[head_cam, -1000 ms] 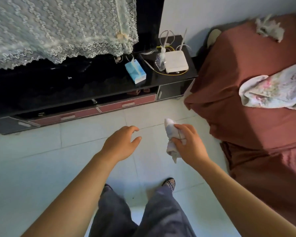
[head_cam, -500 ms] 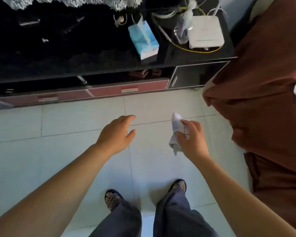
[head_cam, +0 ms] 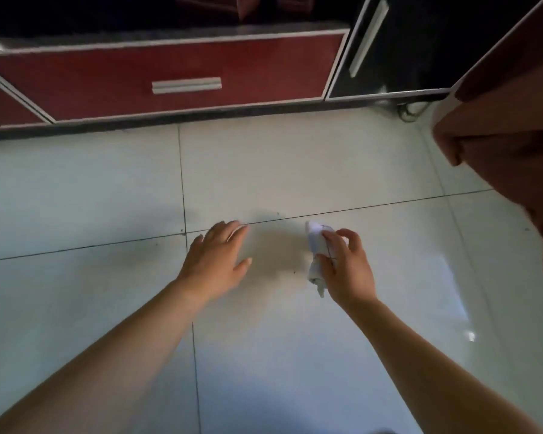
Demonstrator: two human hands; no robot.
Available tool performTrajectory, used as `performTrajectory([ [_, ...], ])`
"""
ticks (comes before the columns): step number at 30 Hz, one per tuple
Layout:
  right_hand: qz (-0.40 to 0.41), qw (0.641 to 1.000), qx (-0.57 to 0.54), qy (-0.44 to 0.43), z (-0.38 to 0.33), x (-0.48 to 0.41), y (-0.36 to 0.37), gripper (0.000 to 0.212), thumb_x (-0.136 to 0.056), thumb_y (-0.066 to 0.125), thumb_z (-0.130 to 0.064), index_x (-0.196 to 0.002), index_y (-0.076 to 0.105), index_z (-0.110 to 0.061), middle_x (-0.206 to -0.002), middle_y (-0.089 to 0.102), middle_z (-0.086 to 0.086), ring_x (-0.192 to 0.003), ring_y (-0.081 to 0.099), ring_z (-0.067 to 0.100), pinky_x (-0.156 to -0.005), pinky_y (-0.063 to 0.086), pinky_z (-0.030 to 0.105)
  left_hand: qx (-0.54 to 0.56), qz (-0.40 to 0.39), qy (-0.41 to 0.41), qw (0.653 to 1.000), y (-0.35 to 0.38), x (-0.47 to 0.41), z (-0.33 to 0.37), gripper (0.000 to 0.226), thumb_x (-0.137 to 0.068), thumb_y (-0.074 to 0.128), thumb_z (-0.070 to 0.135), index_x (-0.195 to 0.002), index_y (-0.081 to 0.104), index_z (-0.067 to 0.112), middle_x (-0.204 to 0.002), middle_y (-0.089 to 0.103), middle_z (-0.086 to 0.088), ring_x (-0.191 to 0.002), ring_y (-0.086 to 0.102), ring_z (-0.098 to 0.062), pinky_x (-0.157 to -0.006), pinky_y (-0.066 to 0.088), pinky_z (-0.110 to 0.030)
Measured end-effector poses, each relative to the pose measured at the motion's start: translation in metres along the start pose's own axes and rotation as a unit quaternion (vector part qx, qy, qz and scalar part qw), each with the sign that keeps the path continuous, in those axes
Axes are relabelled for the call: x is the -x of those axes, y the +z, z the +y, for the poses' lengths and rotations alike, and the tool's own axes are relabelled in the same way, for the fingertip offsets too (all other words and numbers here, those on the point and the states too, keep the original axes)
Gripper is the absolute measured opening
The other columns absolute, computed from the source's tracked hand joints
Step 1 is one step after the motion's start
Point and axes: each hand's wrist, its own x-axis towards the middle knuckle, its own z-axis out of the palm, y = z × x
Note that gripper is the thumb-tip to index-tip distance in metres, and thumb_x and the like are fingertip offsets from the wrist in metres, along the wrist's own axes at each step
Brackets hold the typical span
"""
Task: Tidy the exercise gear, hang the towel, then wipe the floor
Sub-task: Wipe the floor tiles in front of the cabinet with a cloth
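Both hands now lower, near floor (head_cam: 295, 158); right hand (head_cam: 347, 267) grips cloth (head_cam: 314, 242); left hand (head_cam: 215, 258) spread, empty.

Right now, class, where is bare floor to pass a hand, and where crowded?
Bare pale tiled floor before the red drawer front, and between left hand and right hand gripping crumpled white cloth. Crowded right: reddish-brown fabric cover.

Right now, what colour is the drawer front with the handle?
Dark red drawer front with a pale silver-grey handle; the head view shows it best.
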Motion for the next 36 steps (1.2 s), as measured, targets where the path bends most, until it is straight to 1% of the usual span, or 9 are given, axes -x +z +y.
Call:
performTrajectory([
  [3,0.029,0.999,0.033,-0.016,0.018,-0.009,0.034,0.045,-0.085,0.056,-0.017,-0.127,0.047,-0.031,-0.134,0.036,-0.002,-0.111,0.046,0.025,-0.068,0.039,0.027,-0.017,0.001,-0.015,1.0,0.042,-0.028,-0.012,0.064,-0.093,0.038,0.048,-0.148,0.013,0.026,-0.158,0.002,0.005,-0.145,0.002,-0.021,-0.114,0.017,-0.047],
  [5,0.037,0.998,0.056,-0.02,0.026,-0.008,0.049,0.046,-0.085,0.057,-0.019,-0.128,0.046,-0.032,-0.137,0.034,-0.004,-0.114,0.042,0.026,-0.07,0.04,0.029,-0.027,0.021,-0.007,0.999,0.057,-0.041,-0.018,0.065,-0.093,0.035,0.051,-0.149,0.01,0.028,-0.158,-0.003,0.005,-0.145,-0.001,-0.021,-0.113,0.014,-0.05],
  [11,0.042,0.996,0.083,-0.007,0.039,0.004,0.07,0.052,-0.086,0.06,-0.03,-0.134,0.041,-0.027,-0.139,0.034,0.001,-0.124,0.035,0.028,-0.087,0.04,0.037,-0.052,0.045,0.022,0.997,0.084,-0.054,-0.044,0.073,-0.081,0.019,0.058,-0.145,0.03,0.025,-0.156,0.019,-0.004,-0.142,0.02,-0.029,-0.105,0.024,-0.061],
  [17,0.072,0.993,0.093,-0.004,0.036,0.003,0.083,0.051,-0.084,0.063,-0.032,-0.131,0.045,-0.025,-0.135,0.04,0.005,-0.12,0.035,0.028,-0.086,0.039,0.038,-0.068,0.079,0.044,0.994,0.101,-0.045,-0.043,0.062,-0.084,0.033,0.05,-0.138,0.044,0.022,-0.149,0.037,-0.005,-0.135,0.036,-0.036,-0.099,0.033,-0.065],
  [25,0.107,0.992,0.027,-0.061,0.026,-0.022,0.078,0.045,-0.081,0.052,-0.023,-0.126,0.049,-0.025,-0.131,0.042,-0.003,-0.119,0.038,0.023,-0.093,0.035,0.029,-0.05,0.113,0.054,0.991,0.082,-0.084,-0.058,0.064,-0.085,0.027,0.055,-0.142,0.035,0.027,-0.153,0.028,-0.001,-0.141,0.025,-0.028,-0.101,0.026,-0.065],
  [29,0.127,0.991,0.017,-0.044,0.02,-0.048,0.074,0.047,-0.082,0.043,-0.034,-0.127,0.05,-0.023,-0.134,0.041,-0.001,-0.117,0.04,0.024,-0.089,0.034,0.028,-0.033,0.122,0.04,0.991,0.074,-0.114,-0.056,0.071,-0.083,0.02,0.06,-0.145,0.028,0.028,-0.157,0.018,0.001,-0.144,0.013,-0.025,-0.108,0.012,-0.063],
  [32,0.112,0.991,0.065,-0.01,0.024,-0.068,0.072,0.051,-0.082,0.043,-0.038,-0.13,0.046,-0.023,-0.141,0.037,0.0,-0.124,0.036,0.025,-0.09,0.036,0.033,-0.031,0.149,0.029,0.988,0.083,-0.119,-0.059,0.067,-0.084,0.025,0.058,-0.145,0.03,0.03,-0.156,0.02,0.001,-0.144,0.015,-0.025,-0.111,0.006,-0.059],
  [34,0.092,0.99,0.107,0.001,0.028,-0.075,0.075,0.058,-0.083,0.039,-0.047,-0.135,0.04,-0.023,-0.148,0.03,0.001,-0.133,0.028,0.025,-0.098,0.035,0.04,-0.02,0.165,0.026,0.986,0.086,-0.12,-0.061,0.065,-0.084,0.029,0.058,-0.143,0.031,0.033,-0.155,0.022,0.002,-0.144,0.016,-0.023,-0.112,0.003,-0.055],
  [36,0.064,0.988,0.138,0.01,0.028,-0.079,0.082,0.072,-0.081,0.027,-0.06,-0.142,0.031,-0.022,-0.155,0.018,0.001,-0.141,0.014,0.025,-0.109,0.024,0.046,-0.012,0.173,0.025,0.984,0.085,-0.121,-0.062,0.062,-0.083,0.031,0.057,-0.142,0.032,0.036,-0.155,0.022,0.003,-0.143,0.017,-0.022,-0.112,0.002,-0.051],
])
